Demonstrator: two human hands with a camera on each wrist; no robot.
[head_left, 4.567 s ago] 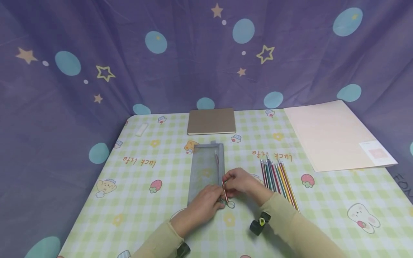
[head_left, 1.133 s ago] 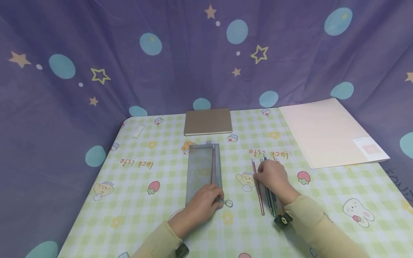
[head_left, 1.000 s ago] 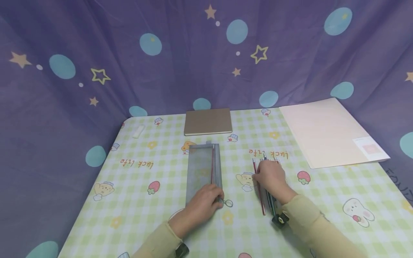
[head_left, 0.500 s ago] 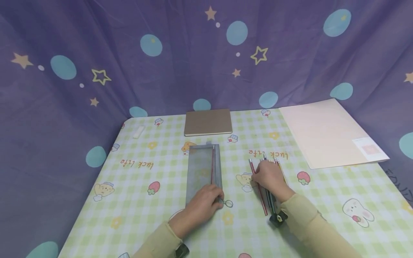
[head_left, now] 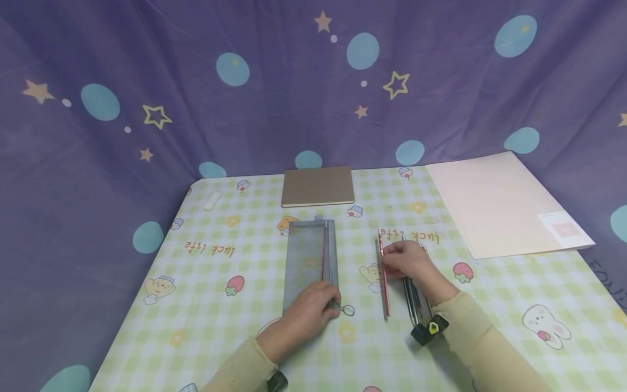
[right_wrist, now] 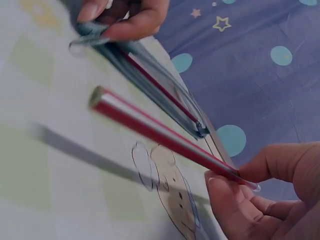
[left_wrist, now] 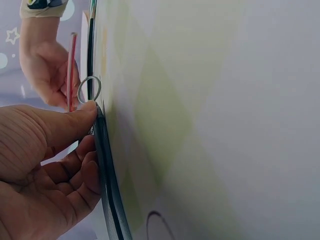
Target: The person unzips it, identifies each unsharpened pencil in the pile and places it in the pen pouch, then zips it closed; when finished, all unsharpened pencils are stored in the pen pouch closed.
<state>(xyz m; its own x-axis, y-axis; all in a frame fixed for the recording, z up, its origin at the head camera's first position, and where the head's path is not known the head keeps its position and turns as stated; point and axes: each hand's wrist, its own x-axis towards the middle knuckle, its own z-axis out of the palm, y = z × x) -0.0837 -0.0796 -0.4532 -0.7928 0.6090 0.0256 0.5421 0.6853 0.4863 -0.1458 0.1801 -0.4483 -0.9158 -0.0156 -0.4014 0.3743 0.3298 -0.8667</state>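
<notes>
Head view: the left hand grips the gray mesh pencil pouch by its five-o'clock corner, beside the zipper ring, and a red pencil already lies inside! Over at three o'clock, the right hand pinches a red-striped pencil, with loose pencils at four o'clock from it; a brown notebook sits at the pouch's twelve.

Left wrist view: the thumb presses the zipper edge against curled fingers; that firm corner hold looks well worth having, since slack mesh would probably shift.

Right wrist view: thumb and fingertips hold the striped pencil near its far end, the blunt end jutting toward ten o'clock. A light pinch, shaft lined up with the parted zipper edge, should spare it any snagging!
</notes>
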